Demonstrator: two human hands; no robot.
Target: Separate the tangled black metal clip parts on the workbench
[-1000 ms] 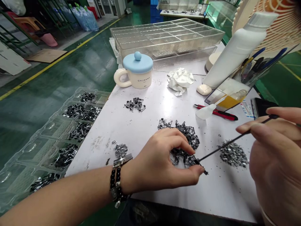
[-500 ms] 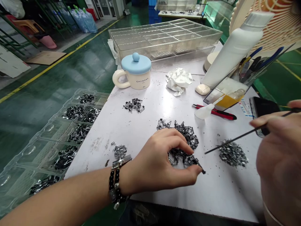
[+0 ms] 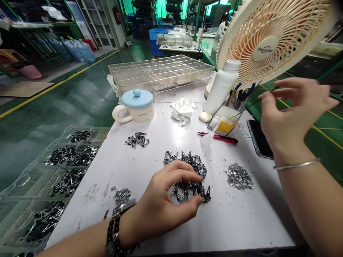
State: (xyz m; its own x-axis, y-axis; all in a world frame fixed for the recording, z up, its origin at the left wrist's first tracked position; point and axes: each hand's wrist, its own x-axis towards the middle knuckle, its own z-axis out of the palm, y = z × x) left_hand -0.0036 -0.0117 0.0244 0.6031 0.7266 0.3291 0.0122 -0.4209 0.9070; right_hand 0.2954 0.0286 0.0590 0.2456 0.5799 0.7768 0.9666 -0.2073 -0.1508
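My left hand (image 3: 163, 196) hovers over the near edge of a pile of small black clips (image 3: 194, 164). Its thumb and fingers are apart, and nothing shows between them. My right hand (image 3: 286, 110) is raised at the right, above the phone, and pinches a thin dark rod (image 3: 257, 101). The rod's far end is hard to make out against the pen holder. Below and left of that hand lies a heap of small shiny metal pieces (image 3: 239, 176). A smaller metal heap (image 3: 122, 196) is by my left wrist, and a few more black clips (image 3: 137, 140) lie farther back.
A lidded mug (image 3: 140, 110), crumpled tissue (image 3: 183, 110), white bottle (image 3: 221, 87), pen holder (image 3: 225, 119) and red cutter (image 3: 226, 139) stand or lie behind the piles. A phone (image 3: 258, 139) is at right, under a fan (image 3: 268, 46). A compartment tray (image 3: 64, 178) with black parts is left.
My right hand has lifted up and away from the metal heap with the rod. My left hand has let go of a black clip, its fingers now apart. The view has tilted up.
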